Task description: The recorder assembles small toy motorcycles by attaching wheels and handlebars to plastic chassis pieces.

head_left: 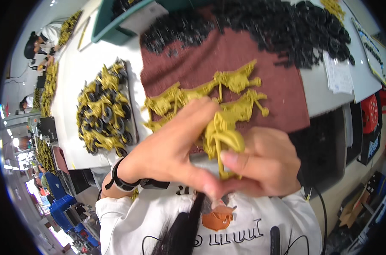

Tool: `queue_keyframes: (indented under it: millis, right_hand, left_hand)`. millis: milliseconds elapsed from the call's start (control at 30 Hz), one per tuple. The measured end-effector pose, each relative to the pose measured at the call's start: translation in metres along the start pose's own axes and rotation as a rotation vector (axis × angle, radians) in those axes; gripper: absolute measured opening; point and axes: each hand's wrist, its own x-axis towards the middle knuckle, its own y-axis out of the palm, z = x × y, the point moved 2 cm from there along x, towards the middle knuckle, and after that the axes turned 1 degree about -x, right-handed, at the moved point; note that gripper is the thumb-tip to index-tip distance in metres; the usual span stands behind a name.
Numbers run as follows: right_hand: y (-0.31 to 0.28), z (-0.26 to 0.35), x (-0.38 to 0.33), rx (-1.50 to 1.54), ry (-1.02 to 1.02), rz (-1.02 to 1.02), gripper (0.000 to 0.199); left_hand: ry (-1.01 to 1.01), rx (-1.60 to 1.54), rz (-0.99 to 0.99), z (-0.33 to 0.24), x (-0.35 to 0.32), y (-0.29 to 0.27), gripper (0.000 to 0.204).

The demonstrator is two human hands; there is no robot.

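Close in front of my chest, a yellow plastic toy motorcycle body (223, 137) is held in both hands, its front fork pointing down toward me. My left hand (169, 146) is closed around its left side, with some of the fingers hidden behind it. On the other side, my right hand (269, 163) pinches the fork end between thumb and curled fingers. Both thumbs come close together below the fork. Just beyond my hands, several more yellow motorcycle bodies (237, 80) lie in rows on a dark red cloth (282, 95).
Yellow toy motorcycles with black wheels (101, 108) are piled on the left of the white table (65, 108). Loose black parts (286, 29) are heaped along the cloth's far side. A green bin (103, 27) stands far left; printed papers (338, 74) lie right. Other people work at the far left.
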Motion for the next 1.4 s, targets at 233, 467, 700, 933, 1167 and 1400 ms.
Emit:
queue_keyframes:
  millis: [233,467,700,933,1167,1400]
  right_hand:
    - [-0.008,0.007,-0.023,-0.070,0.080,0.089,0.029]
    - [-0.023,0.006,-0.038,0.052,0.019,0.179,0.020]
    - [-0.106,-0.002,-0.066,0.018,0.510,-0.323,0.020]
    - [-0.109,-0.049,-0.077,-0.186,0.856,-0.495,0.015]
    - [-0.104,-0.041,-0.062,-0.996,0.552,-0.124,0.015]
    - [-0.046,-0.016,-0.037,0.207,0.936,-0.136,0.026]
  left_hand:
    - [-0.207,-0.286,0.098,0.013,-0.007,0.030,0.066]
    - [-0.365,-0.373,0.183,0.008,-0.013,0.048,0.067]
    - [0.006,-0.558,0.095,0.031,-0.028,0.026,0.058]
    - [0.260,-0.655,-0.366,0.027,-0.023,0.019,0.031]
    - [0.134,-0.603,-0.449,0.032,-0.009,0.027,0.031]
    - [0.184,-0.319,-0.356,0.024,0.017,0.049,0.046]
